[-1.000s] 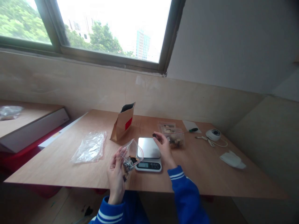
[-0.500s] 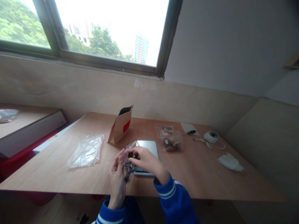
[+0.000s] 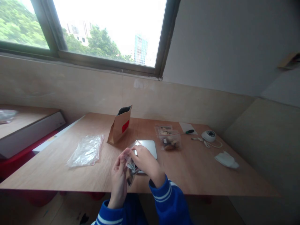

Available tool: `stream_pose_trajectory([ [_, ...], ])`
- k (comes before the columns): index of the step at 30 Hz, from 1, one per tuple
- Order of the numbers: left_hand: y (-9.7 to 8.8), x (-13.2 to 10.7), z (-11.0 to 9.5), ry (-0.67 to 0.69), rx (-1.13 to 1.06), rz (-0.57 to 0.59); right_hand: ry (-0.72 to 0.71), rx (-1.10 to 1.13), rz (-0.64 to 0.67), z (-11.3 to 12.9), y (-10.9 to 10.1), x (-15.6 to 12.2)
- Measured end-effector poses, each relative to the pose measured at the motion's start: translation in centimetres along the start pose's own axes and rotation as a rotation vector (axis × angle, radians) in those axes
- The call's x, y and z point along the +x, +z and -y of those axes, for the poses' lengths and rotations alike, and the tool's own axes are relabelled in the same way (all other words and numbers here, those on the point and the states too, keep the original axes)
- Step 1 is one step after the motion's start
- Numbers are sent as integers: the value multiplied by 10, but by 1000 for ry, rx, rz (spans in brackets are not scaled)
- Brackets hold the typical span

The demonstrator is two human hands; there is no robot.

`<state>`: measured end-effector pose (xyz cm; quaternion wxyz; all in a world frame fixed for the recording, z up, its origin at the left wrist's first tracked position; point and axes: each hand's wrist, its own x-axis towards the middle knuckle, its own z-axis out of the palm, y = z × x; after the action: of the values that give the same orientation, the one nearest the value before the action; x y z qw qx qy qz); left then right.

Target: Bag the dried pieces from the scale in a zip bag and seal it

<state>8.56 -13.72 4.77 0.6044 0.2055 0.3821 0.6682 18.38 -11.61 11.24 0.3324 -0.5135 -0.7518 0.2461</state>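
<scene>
Fingers of both hands meet on the small clear bag (image 3: 130, 168) that I hold just above the near edge of the bench (image 3: 187, 168), in front of the scale (image 3: 147, 147). My left hand (image 3: 119, 179) stands upright with its grip pressed on the bag's left side, and my right hand (image 3: 145, 162) comes over from the other side, its grip pinching the bag's upper edge. Dark pieces sit in the bottom of the bag; I cannot tell what they are, nor whether the top strip is open or closed under my fingers.

To do this well, I judge the bag should stay upright so the pieces settle low and keep clear of the mouth. Both grips should sit right at the top strip, thumbs in front and fingers behind, with firm, even pressure rather than a tug that would wrinkle the thin plastic. Keeping it over the bench and not past the edge means anything that slips out lands on wood, not the floor.

Further back stand the brown paper pouch (image 3: 120, 125) with its red label, a flat pile of empty plastic bags (image 3: 86, 150) to the left, and filled bags (image 3: 169, 139) to the right of the scale.
</scene>
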Motion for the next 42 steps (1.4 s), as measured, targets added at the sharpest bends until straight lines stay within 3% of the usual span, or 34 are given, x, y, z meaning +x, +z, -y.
stream_pose_trajectory([
  [5, 6, -3, 2, 27, -8, -21, 10, -41, -109, 5, 4, 0],
  [8, 4, 1, 0, 3, -33, -13, -24, 77, -116, 6, -3, -11],
  [11, 1, 7, -4, -21, -31, 83, -29, 289, -159, 3, -14, -35],
  [17, 0, 11, -20, -163, 5, 152, 66, 530, -516, -25, -15, -76],
  [19, 0, 7, -24, -275, 14, 184, 102, 529, -517, -35, -11, -78],
  [22, 0, -2, -28, -417, 24, 290, 143, 526, -409, -41, -4, -74],
  [24, 1, -8, -31, -467, 33, 378, 173, 586, -337, -41, 3, -72],
  [26, 4, -12, -34, -479, 59, 416, 222, 657, -374, -42, 11, -72],
  [30, 2, -17, -39, -390, 111, 360, 326, 731, -763, -52, 25, -77],
  [34, -10, -22, -37, -269, 260, 548, 471, 792, -1042, -66, 29, -82],
  [37, -12, -25, -29, -161, 439, 623, 494, 843, -1058, -67, 26, -85],
  [42, 6, -27, -16, 127, 505, 373, 402, 766, -925, -65, 16, -95],
])
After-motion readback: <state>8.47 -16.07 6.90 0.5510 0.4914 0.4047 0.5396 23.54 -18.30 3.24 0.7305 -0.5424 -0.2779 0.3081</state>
